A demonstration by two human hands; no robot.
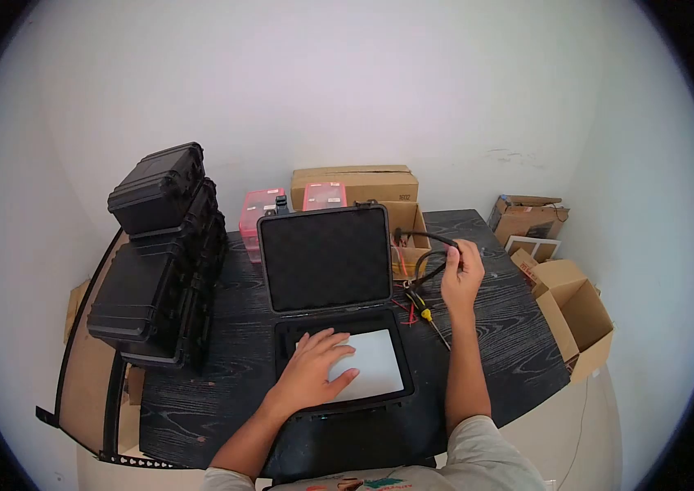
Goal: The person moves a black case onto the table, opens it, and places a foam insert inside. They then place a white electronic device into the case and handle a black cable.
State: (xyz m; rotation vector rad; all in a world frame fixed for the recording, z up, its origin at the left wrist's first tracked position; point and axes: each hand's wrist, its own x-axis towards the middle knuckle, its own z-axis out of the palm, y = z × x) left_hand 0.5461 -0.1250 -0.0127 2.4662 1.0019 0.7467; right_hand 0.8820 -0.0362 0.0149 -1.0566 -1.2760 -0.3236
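An open black hard case lies on the dark wood-grain table, its foam-lined lid standing up at the back. Inside the base is a flat white panel. My left hand rests on the left part of that panel with its fingers spread. To the right of the lid, my right hand is raised with its fingers closed around a black cable, which loops down toward the table. Below the cable lies a yellow-and-black screwdriver beside some small red pieces.
Black hard cases are stacked at the left. Behind the lid stand pink-lidded boxes and a long cardboard box. An open small carton holds tools. More cartons sit beyond the table's right edge.
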